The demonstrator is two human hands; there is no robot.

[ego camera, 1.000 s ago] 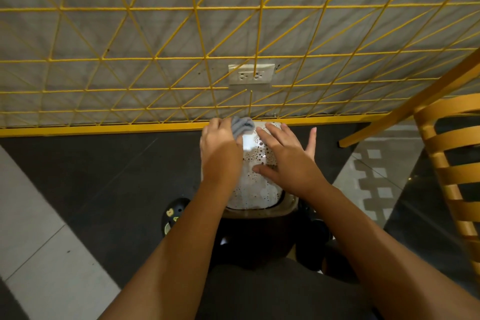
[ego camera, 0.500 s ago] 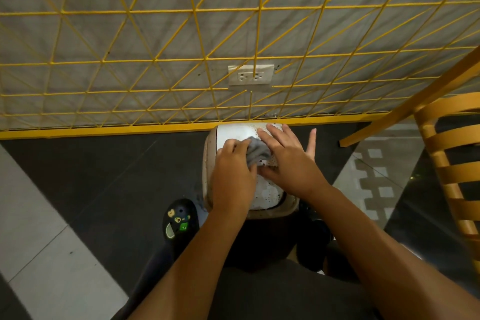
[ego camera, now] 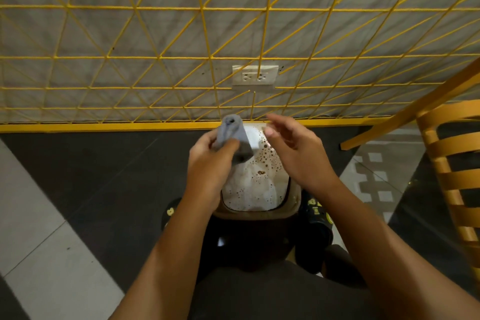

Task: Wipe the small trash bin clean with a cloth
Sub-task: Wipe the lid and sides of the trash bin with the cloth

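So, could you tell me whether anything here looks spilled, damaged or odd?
The trash bin's white lid is speckled with brown spots, thickest beside the right hand; stains or print, I cannot tell. The left hand holds the cloth.

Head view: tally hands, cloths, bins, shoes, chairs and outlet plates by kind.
hands: 2, left hand, right hand
cloth: 1
trash bin: 1
shoes: 2
chair: 1
outlet plate: 1
total: 8
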